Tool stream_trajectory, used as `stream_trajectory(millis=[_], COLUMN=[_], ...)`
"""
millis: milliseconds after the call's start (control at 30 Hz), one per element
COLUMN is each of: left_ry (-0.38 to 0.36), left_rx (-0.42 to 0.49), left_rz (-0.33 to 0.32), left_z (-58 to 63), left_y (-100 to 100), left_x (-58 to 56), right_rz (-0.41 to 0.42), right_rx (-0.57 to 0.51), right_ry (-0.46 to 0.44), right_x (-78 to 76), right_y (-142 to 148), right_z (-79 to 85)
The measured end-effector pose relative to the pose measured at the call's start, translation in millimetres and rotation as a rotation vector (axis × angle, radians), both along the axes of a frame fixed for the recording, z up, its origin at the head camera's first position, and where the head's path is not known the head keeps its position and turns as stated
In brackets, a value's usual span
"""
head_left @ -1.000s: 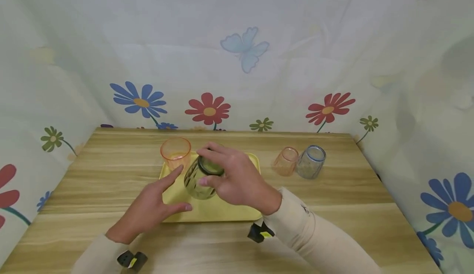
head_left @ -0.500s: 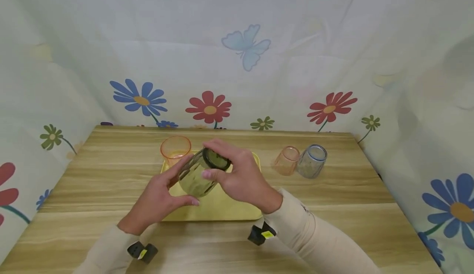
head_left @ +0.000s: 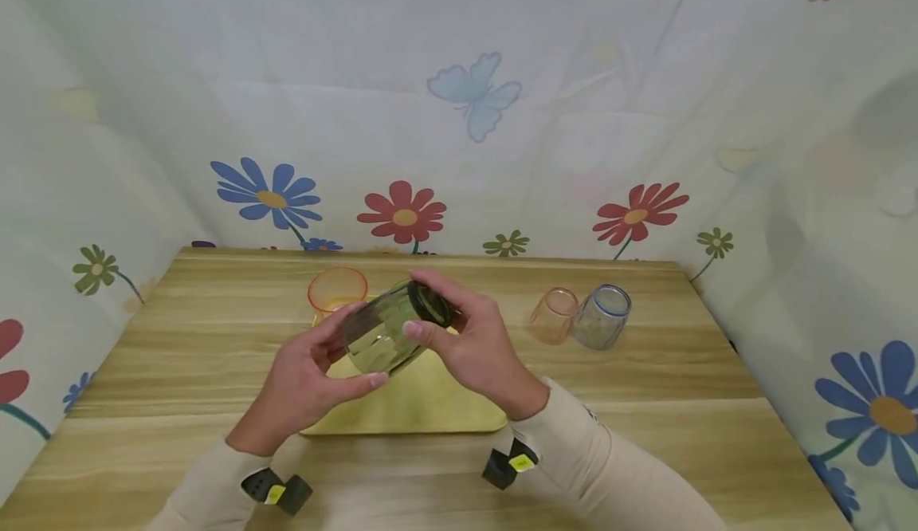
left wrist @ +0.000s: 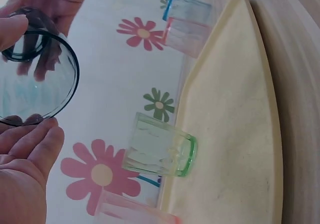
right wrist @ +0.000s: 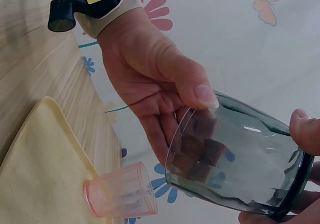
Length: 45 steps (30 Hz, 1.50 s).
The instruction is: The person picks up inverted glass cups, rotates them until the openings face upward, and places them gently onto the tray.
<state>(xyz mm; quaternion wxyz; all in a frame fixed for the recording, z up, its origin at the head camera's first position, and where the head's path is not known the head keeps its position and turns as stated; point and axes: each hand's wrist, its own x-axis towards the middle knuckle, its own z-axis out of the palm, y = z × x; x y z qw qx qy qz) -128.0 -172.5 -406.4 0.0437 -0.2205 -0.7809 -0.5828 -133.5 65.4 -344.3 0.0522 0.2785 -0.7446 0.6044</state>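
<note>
Both hands hold a smoky green drinking glass (head_left: 383, 336), tilted above the yellow tray (head_left: 416, 411). My right hand (head_left: 476, 340) grips its thick dark base, thumb on the near side and fingers over the top. Around the rim end, my left hand (head_left: 304, 371) has its thumb below and its fingers behind the glass. From the left wrist view, the open mouth of the smoky glass (left wrist: 45, 88) faces the camera. A light green glass (left wrist: 160, 146) stands upright on the tray there; the held glass hides it in the head view.
An orange-pink glass (head_left: 337, 288) stands upright at the tray's back left corner. To the right of the tray, a small pink glass (head_left: 554, 317) and a blue glass (head_left: 602, 320) stand upside down side by side on the wooden table (head_left: 631, 435). Flowered cloth (head_left: 473, 196) surrounds the table.
The left hand has come up and taken hold of the rim end of the smoky glass. The glass has tipped further sideways, its base swinging right and its mouth toward the left hand.
</note>
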Motion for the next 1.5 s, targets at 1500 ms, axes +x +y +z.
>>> stream_trajectory(millis=[1500], left_ry=[-0.17], left_rx=[0.012], left_rz=[0.077], left_z=[45.3], left_y=[19], left_x=[8.5], right_rz=[-0.25], right_rx=[0.474], right_ry=[0.991], right_x=[13.1], right_y=[-7], right_z=[-24.0])
